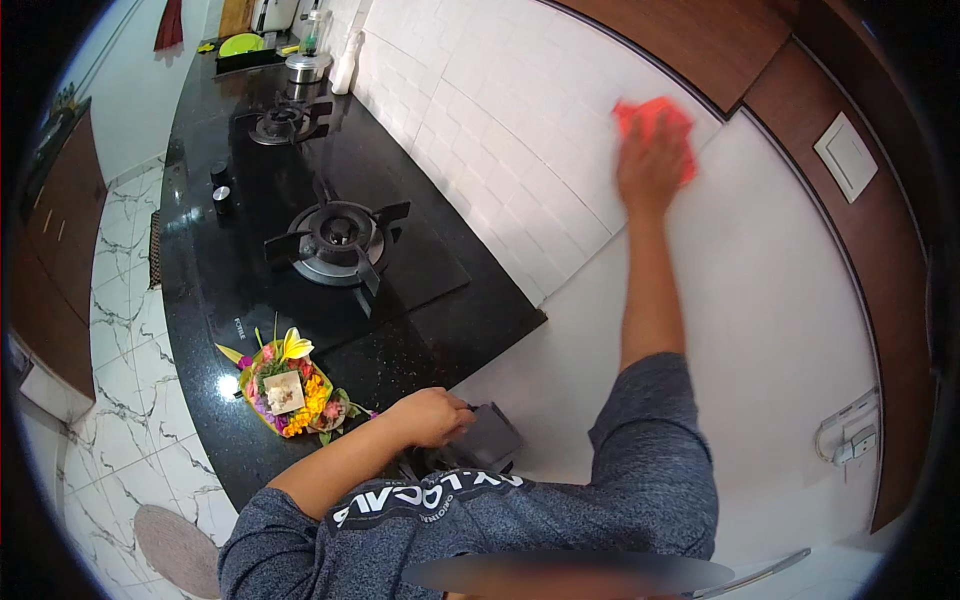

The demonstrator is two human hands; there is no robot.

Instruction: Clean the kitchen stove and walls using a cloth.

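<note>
My right hand point(651, 166) presses a red cloth point(654, 112) flat against the white tiled wall point(517, 142), close below the brown wooden cabinet; hand and cloth are slightly blurred. My left hand point(435, 418) is low, at the near end of the black countertop point(480, 341), with its fingers curled. Beside its fingertips is a dark grey object point(486, 436), partly hidden; whether the hand grips it I cannot tell. To the left of this hand lies a flower offering in a leaf tray point(306, 405), with yellow, pink and purple blossoms and a pale square piece on top.
A black gas hob carries a near burner point(339, 234) and a far burner point(282, 124), with control knobs point(221, 196) at the left. Beyond stand a metal pot point(307, 69), a white bottle point(346, 66) and a green plate point(241, 45). A wall switch point(846, 157) is at right.
</note>
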